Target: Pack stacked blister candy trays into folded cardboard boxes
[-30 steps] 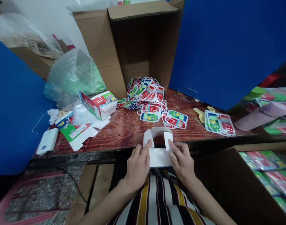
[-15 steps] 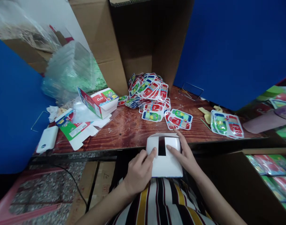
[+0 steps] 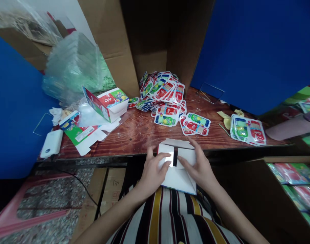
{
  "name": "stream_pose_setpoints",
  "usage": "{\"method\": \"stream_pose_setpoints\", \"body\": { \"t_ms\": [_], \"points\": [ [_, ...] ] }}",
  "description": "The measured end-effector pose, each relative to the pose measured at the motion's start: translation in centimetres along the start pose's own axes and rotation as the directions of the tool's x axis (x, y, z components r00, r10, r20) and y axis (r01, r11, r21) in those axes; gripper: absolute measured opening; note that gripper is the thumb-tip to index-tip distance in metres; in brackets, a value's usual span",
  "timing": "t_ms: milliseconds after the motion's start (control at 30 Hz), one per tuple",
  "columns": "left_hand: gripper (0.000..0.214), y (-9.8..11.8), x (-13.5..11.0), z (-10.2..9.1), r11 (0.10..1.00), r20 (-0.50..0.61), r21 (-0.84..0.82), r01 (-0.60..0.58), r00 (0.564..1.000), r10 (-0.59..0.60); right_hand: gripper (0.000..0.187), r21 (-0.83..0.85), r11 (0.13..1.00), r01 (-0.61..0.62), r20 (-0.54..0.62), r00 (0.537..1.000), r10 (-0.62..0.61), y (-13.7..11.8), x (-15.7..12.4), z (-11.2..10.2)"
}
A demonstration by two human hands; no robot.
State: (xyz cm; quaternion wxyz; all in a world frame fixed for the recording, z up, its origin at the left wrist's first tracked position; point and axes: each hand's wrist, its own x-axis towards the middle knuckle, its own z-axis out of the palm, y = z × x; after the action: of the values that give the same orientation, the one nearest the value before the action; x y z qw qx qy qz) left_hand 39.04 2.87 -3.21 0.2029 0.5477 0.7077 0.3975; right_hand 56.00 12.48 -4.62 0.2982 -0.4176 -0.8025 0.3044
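A small white cardboard box (image 3: pixel 179 178) is in front of me at the table's front edge, with folded flaps and a dark gap between two of them. My left hand (image 3: pixel 155 169) grips its left side, thumb and forefinger on the left flap. On the other side my right hand (image 3: pixel 199 166) holds the box, its thumb on the right flap and its fingers around the far right edge. The far flap stands partly raised. What lies inside the box cannot be seen.
A heap of cola and lemon packets (image 3: pixel 162 89) lies before a large open carton (image 3: pixel 106 44). Left are a printed box (image 3: pixel 114 101), a flattened box (image 3: pixel 81 135) and a white power bank (image 3: pixel 52 144). More packets (image 3: pixel 247 130) and a pink bottle (image 3: pixel 289 128) are right.
My left fingers have spread over the left flap and left edge of the box. The gap between the flaps has narrowed, and the box has tilted slightly. The camera view has shifted a little.
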Motion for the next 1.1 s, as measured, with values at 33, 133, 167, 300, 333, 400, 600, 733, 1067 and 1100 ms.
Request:
{"method": "stream_pose_setpoints", "body": {
  "t_ms": [33,133,167,300,333,400,600,733,1067,1100],
  "points": [
    [0.022,-0.1,0.1,0.2,0.999,0.034,-0.018,0.028,0.999,-0.028,0.069,-0.027,1.000,-0.001,-0.009,1.000,0.001,-0.1,-0.1,0.1],
    [0.024,-0.2,0.3,0.7,0.997,0.120,0.042,0.068,0.990,-0.073,0.077,-0.096,0.995,-0.016,-0.047,0.999,0.012,-0.1,-0.2,0.5],
    [0.024,-0.2,0.4,0.7,0.993,0.140,0.094,0.067,0.987,-0.080,0.080,-0.113,0.993,-0.019,-0.056,0.998,0.013,-0.1,-0.2,0.6],
    [0.023,0.2,0.5,0.5,0.969,0.199,0.242,0.049,0.975,-0.099,0.083,-0.112,0.994,0.000,-0.047,0.999,-0.005,0.2,-0.4,0.4],
    [0.023,0.3,0.5,0.4,0.972,0.206,0.232,0.047,0.974,-0.096,0.081,-0.105,0.994,0.014,-0.038,0.999,-0.018,0.2,-0.5,0.2],
    [0.022,0.6,0.2,0.2,0.984,0.214,0.175,0.046,0.973,-0.083,0.074,-0.101,0.994,0.052,-0.028,0.998,-0.055,0.3,-0.7,0.0],
    [0.029,0.6,-1.0,0.2,0.993,0.207,0.113,0.035,0.977,-0.058,0.071,-0.207,0.978,0.026,-0.064,0.997,-0.040,0.0,-1.4,0.4],
    [0.031,0.4,-1.6,0.3,0.996,0.200,0.087,0.025,0.979,-0.042,0.076,-0.225,0.974,0.024,-0.061,0.997,-0.039,-0.3,-1.6,0.5],
    [0.061,0.0,-2.2,0.9,0.968,0.204,-0.241,0.064,0.979,-0.014,0.060,-0.074,0.860,0.506,0.168,0.856,-0.489,2.0,-2.3,-1.9],
    [0.057,-0.1,-2.3,0.9,0.958,0.215,-0.271,0.089,0.976,-0.030,0.062,-0.067,0.865,0.498,0.195,0.857,-0.478,1.9,-2.2,-2.2]
  ]
}}
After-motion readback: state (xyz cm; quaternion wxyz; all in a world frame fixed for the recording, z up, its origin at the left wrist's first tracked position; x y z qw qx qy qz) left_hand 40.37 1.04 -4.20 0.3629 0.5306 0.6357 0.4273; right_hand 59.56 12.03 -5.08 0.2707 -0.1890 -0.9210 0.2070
